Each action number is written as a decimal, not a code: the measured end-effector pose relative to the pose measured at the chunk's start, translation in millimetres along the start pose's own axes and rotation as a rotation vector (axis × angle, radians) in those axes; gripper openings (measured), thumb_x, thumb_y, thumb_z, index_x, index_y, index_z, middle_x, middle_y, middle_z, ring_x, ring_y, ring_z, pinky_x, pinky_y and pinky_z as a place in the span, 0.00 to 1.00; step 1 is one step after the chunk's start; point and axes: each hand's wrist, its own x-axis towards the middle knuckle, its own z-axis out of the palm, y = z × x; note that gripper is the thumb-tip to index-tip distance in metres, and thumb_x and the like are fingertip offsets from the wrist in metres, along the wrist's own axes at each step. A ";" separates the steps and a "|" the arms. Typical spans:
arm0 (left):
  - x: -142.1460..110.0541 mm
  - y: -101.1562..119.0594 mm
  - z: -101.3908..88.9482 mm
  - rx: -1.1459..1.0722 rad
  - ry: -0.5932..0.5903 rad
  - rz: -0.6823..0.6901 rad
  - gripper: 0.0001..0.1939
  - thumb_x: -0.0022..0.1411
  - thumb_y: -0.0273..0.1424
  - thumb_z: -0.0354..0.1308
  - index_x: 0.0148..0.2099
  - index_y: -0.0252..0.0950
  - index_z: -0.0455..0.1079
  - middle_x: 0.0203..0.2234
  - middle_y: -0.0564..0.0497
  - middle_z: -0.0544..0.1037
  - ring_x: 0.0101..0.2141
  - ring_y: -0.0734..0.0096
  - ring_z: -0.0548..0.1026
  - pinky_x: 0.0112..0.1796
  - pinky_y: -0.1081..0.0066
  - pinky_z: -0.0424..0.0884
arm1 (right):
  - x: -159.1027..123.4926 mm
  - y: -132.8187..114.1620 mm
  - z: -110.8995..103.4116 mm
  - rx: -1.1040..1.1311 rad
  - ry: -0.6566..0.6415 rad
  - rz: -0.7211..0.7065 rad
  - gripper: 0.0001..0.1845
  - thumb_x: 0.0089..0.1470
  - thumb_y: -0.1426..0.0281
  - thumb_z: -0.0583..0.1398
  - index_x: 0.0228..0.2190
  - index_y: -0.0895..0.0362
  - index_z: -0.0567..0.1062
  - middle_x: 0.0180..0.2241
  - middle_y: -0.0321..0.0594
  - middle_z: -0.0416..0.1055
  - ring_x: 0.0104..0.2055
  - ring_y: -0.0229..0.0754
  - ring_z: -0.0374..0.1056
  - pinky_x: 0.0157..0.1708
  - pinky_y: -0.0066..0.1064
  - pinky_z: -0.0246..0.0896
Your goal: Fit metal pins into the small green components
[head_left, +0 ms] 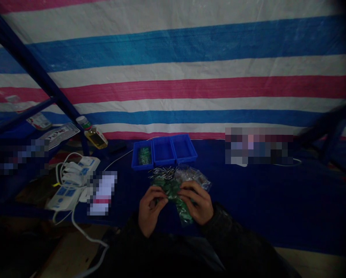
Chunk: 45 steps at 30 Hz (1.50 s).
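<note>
head view: green boards (170, 189) pinched above dark blue cloth (248, 200)

left hand (152, 210) curled round the left side of the green boards, right hand (196, 202) spread over the right side. both hands close together but apart, both apparently clamped on the same bunch, near the middle of the cloth and just short of the tray. exact outline of the boards lost in the dim light and under the hands, with a long strip trailing toward the near right.

likely light, stiff and thin, though probably brittle along any break lines. clear wrapping, if that is what covers them, probably slippery. best hold most likely at the outer edges, with an even, gentle pinch and no bending.

just beyond the hands, a loose heap of metal pins (162, 172), light and easily scattered, sitting between the hands and the blue plastic tray (184, 158). beside the heap on the right, a clear plastic bag (194, 178), contents too small to make out. three compartments in the tray, with more green boards (144, 155) in the left one.

further left, white power strips (64, 202) and a white cable (87, 241) trailing toward the near edge. at far left, a small yellow bottle (95, 138) and a paper packet (59, 135) beside a blue metal frame (31, 65). behind everything, a striped tarp (173, 81). blurred patches hiding whatever lies left and right of the tray.
</note>
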 end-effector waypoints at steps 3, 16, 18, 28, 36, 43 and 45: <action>-0.9 1.5 1.4 -0.020 0.028 -0.048 0.08 0.59 0.35 0.68 0.34 0.35 0.75 0.33 0.48 0.77 0.36 0.65 0.76 0.40 0.69 0.71 | -2.2 1.6 3.2 0.018 0.024 0.020 0.08 0.61 0.77 0.62 0.41 0.55 0.77 0.33 0.41 0.76 0.34 0.42 0.72 0.35 0.34 0.70; -1.6 -0.3 -2.1 0.043 -0.005 -0.075 0.07 0.65 0.33 0.62 0.40 0.35 0.80 0.34 0.47 0.80 0.37 0.64 0.77 0.38 0.71 0.71 | 0.4 0.9 -1.0 0.045 -0.032 -0.012 0.22 0.62 0.83 0.54 0.50 0.53 0.77 0.42 0.45 0.80 0.42 0.44 0.77 0.43 0.38 0.73; -1.4 -0.8 -1.9 0.031 -0.011 -0.063 0.07 0.65 0.32 0.63 0.40 0.35 0.80 0.34 0.48 0.79 0.37 0.64 0.77 0.38 0.71 0.70 | -0.4 1.9 -0.4 0.038 -0.020 -0.007 0.20 0.62 0.82 0.56 0.50 0.53 0.77 0.41 0.45 0.80 0.42 0.44 0.77 0.43 0.38 0.73; -1.5 -1.9 -1.9 0.020 0.039 0.042 0.05 0.62 0.31 0.66 0.34 0.35 0.78 0.35 0.48 0.76 0.37 0.66 0.75 0.39 0.70 0.69 | -2.3 1.8 2.3 -0.022 -0.010 0.006 0.07 0.62 0.75 0.62 0.40 0.55 0.79 0.34 0.42 0.79 0.34 0.42 0.76 0.36 0.34 0.74; -3.4 -0.8 0.6 0.000 0.111 -0.037 0.07 0.60 0.34 0.67 0.36 0.36 0.75 0.32 0.50 0.78 0.35 0.66 0.76 0.38 0.71 0.71 | -6.1 4.5 7.7 -0.037 0.031 0.004 0.07 0.60 0.75 0.64 0.41 0.54 0.76 0.28 0.37 0.78 0.26 0.38 0.74 0.28 0.29 0.71; -2.0 1.9 -1.2 0.035 0.015 -0.053 0.08 0.65 0.34 0.63 0.39 0.35 0.81 0.33 0.47 0.80 0.35 0.65 0.76 0.37 0.71 0.69 | 0.2 -4.1 -2.3 0.016 -0.046 0.030 0.18 0.61 0.80 0.56 0.49 0.54 0.77 0.39 0.44 0.81 0.38 0.43 0.79 0.39 0.34 0.75; -1.5 1.3 -1.5 0.016 0.021 -0.038 0.07 0.63 0.34 0.65 0.38 0.36 0.81 0.33 0.47 0.79 0.35 0.65 0.76 0.37 0.70 0.69 | 0.9 -4.2 -2.3 0.020 -0.036 0.030 0.19 0.61 0.80 0.56 0.49 0.53 0.77 0.40 0.43 0.82 0.37 0.43 0.79 0.39 0.33 0.75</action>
